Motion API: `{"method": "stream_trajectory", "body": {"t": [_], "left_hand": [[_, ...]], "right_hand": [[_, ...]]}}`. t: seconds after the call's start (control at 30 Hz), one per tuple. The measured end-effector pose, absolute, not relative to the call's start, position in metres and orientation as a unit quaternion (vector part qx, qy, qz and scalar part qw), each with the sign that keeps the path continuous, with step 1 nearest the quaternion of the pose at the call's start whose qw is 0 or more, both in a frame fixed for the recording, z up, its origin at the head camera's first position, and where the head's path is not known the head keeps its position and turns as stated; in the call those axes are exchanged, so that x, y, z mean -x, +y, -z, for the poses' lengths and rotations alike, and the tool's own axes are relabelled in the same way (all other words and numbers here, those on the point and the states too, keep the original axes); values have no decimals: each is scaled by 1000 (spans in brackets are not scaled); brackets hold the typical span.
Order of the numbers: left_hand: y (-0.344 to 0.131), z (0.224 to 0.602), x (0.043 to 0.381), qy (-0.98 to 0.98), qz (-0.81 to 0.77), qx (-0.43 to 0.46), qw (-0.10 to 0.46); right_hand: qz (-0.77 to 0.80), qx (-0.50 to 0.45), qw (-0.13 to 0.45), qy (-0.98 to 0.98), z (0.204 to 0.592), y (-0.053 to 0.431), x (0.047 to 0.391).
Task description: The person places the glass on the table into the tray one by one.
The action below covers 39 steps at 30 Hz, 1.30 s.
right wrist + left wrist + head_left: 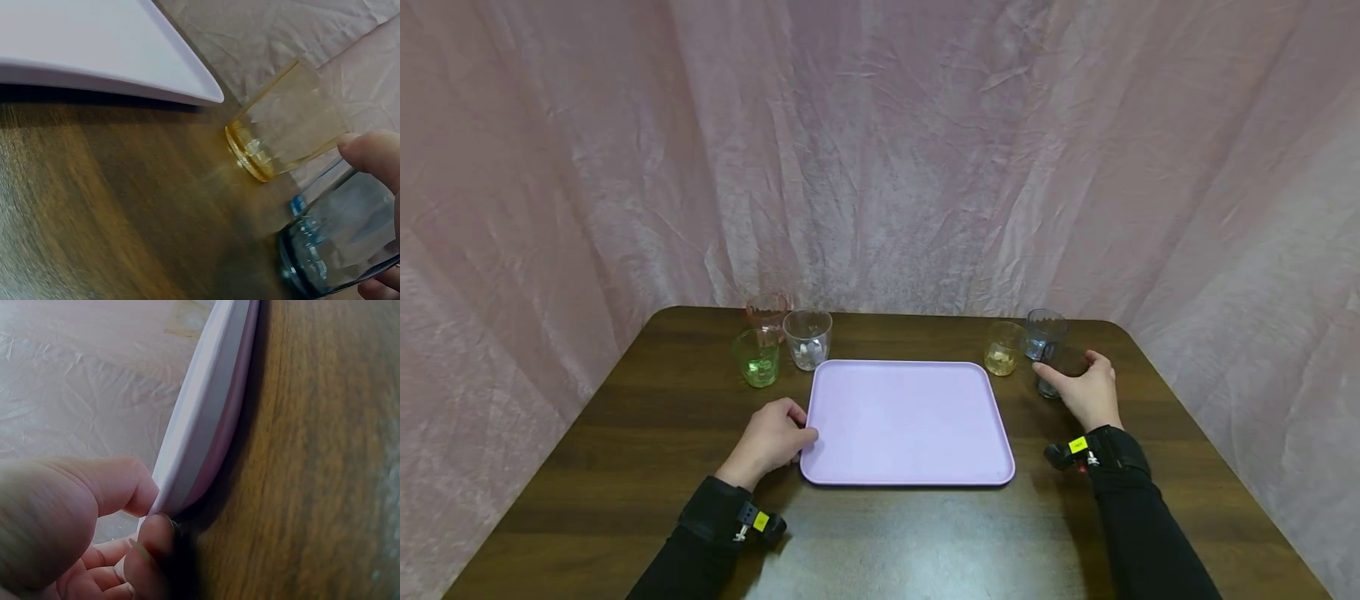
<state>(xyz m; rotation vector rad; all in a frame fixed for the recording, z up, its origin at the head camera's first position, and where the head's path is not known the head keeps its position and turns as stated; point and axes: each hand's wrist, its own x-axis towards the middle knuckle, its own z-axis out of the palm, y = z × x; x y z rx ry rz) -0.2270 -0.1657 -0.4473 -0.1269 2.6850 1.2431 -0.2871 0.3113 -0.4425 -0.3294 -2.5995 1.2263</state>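
A pale lilac tray (910, 423) lies on the table. My left hand (773, 442) pinches its left edge, thumb over the rim and fingertips under it, as the left wrist view shows at the tray's rim (187, 437). Over on the right, my right hand (1086, 392) holds a dark grey glass (331, 244) between thumb and fingers near its rim. A yellow glass (281, 125) stands close by, between that hand and the tray's far right corner. Just behind the grey glass is a blue glass (1045, 332), partly overlapped in the right wrist view.
Beyond the tray's far left corner stand a green glass (758, 362), a clear glass (808, 340) and a pink glass (766, 308), close together. The brown wooden table (625, 442) ends at a pink curtain (895, 167) behind it.
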Motion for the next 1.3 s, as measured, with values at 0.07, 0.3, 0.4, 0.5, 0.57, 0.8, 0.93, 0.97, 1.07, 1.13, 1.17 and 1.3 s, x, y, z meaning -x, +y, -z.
{"method": "stream_trajectory", "body": {"t": [0.07, 0.3, 0.4, 0.5, 0.57, 0.8, 0.93, 0.97, 1.07, 1.13, 1.17, 1.3], "left_hand": [[-166, 447, 227, 903, -418, 45, 92], [-167, 446, 229, 901, -421, 49, 94], [-168, 445, 229, 901, -421, 49, 91], [-169, 445, 228, 901, -421, 47, 88], [-170, 444, 228, 902, -420, 47, 86], [-169, 447, 228, 903, -420, 47, 75], [-166, 449, 228, 903, -421, 41, 70], [-165, 450, 228, 903, -422, 40, 69], [-164, 450, 228, 903, -421, 39, 68], [-164, 450, 228, 904, -420, 40, 69], [-164, 450, 228, 904, -419, 41, 70], [-165, 451, 228, 904, -419, 45, 72]], "right_hand": [[-424, 117, 125, -889, 445, 310, 288], [-449, 129, 127, -875, 452, 308, 290], [-456, 125, 134, -871, 454, 307, 291], [-464, 124, 140, -866, 456, 305, 292], [-466, 122, 141, -865, 457, 304, 292], [-463, 114, 143, -867, 460, 304, 292], [-458, 121, 142, -869, 463, 306, 288], [-458, 123, 143, -869, 463, 307, 288], [-457, 128, 144, -868, 465, 307, 286], [-455, 128, 145, -869, 465, 308, 286], [-455, 126, 146, -869, 465, 308, 286], [-457, 122, 144, -869, 464, 308, 285]]}}
